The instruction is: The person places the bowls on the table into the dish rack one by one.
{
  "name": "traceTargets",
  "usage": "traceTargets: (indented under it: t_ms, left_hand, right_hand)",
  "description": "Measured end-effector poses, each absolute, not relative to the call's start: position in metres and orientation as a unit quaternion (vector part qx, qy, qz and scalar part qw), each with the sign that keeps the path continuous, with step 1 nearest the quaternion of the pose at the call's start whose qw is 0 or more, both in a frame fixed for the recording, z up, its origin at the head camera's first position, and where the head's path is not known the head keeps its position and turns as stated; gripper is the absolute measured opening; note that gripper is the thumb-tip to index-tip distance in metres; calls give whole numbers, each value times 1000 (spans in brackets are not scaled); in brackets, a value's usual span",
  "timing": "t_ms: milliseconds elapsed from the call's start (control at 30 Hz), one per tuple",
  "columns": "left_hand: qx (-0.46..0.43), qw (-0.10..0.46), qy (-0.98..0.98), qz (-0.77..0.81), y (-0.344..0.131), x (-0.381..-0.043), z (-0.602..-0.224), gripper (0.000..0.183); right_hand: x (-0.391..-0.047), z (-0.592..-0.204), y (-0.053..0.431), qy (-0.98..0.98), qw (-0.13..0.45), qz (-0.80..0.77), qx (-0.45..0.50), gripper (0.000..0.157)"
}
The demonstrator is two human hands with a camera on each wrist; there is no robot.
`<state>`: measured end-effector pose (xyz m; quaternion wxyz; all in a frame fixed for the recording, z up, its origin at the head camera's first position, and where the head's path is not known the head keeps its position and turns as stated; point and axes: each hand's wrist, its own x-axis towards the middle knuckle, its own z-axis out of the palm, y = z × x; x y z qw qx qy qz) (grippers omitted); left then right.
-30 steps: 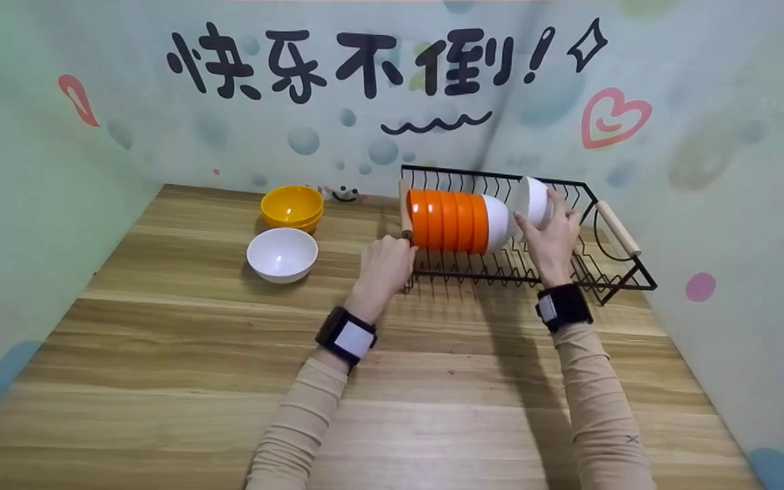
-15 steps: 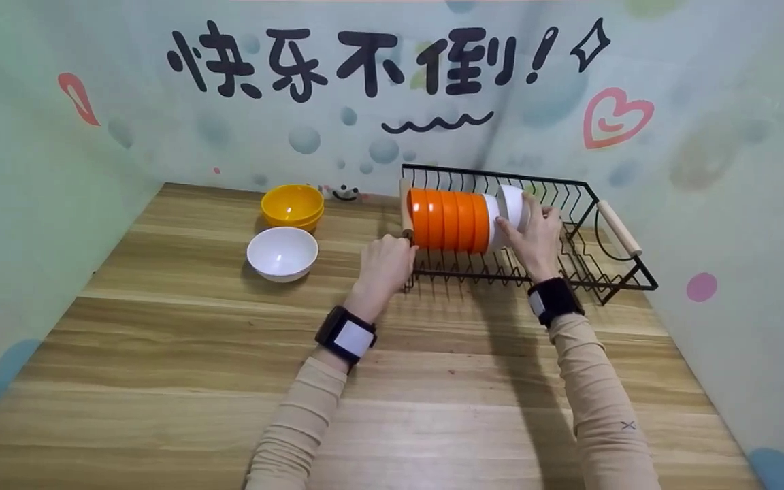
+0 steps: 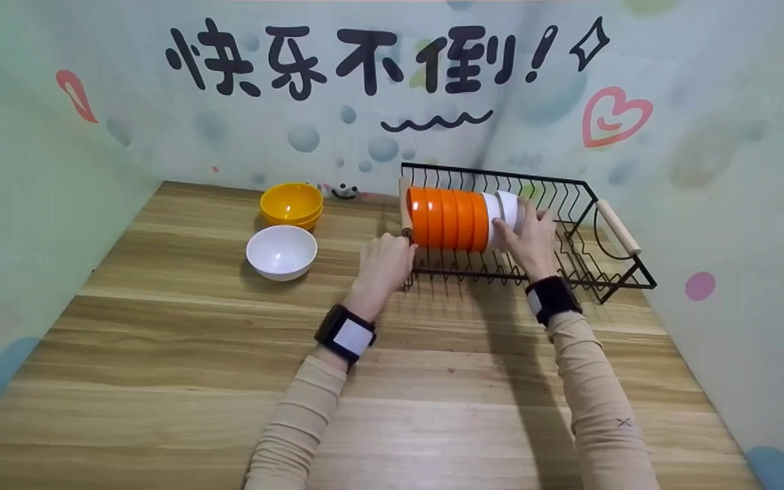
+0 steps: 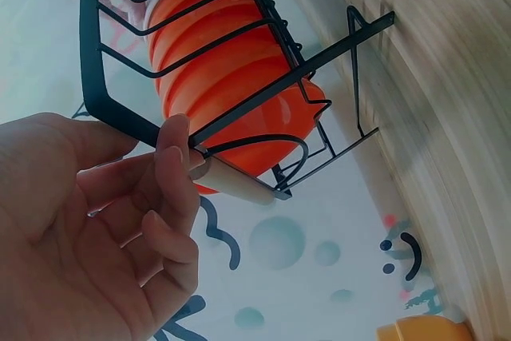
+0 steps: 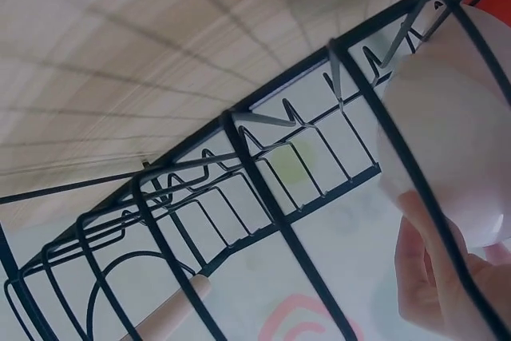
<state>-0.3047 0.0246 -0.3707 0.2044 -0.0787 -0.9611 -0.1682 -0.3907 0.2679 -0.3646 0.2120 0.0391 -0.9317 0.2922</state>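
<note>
My left hand (image 3: 386,264) grips the near left corner of a black wire dish rack (image 3: 618,226) with wooden handles. In the left wrist view, thumb and fingers pinch the frame (image 4: 255,95) beside the handle. My right hand (image 3: 533,239) holds a white bowl (image 3: 509,205) on its side in the rack, thumb in front and fingers behind. That bowl sits against another white bowl (image 3: 491,212), which ends a row of several nested orange bowls (image 3: 448,219). In the right wrist view, rack wires cross in front of the white bowl (image 5: 455,145) and the fingers.
Left of the rack, a white bowl (image 3: 282,253) stands upright on the wooden table (image 3: 160,354). Behind it are stacked yellow bowls (image 3: 291,204). A printed backdrop (image 3: 337,150) rises close behind the rack, and another panel stands at the right.
My right hand has moved left with the white bowl, bringing it from a gap up against the white bowl at the row's end. My left hand has stayed on the rack corner.
</note>
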Motion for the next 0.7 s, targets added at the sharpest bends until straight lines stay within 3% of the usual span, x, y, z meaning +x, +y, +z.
traceTargets:
  t_ms: [333,700]
  left_hand:
    - [-75,199,-963,-168,25,-305,-370,34]
    - [-87,224,-958,-157,24,-303,-371,34]
  right_hand:
    - [-392,-364,266,-940,193,277,57,55]
    - [-391,-364,267,-943,183,270,64,57]
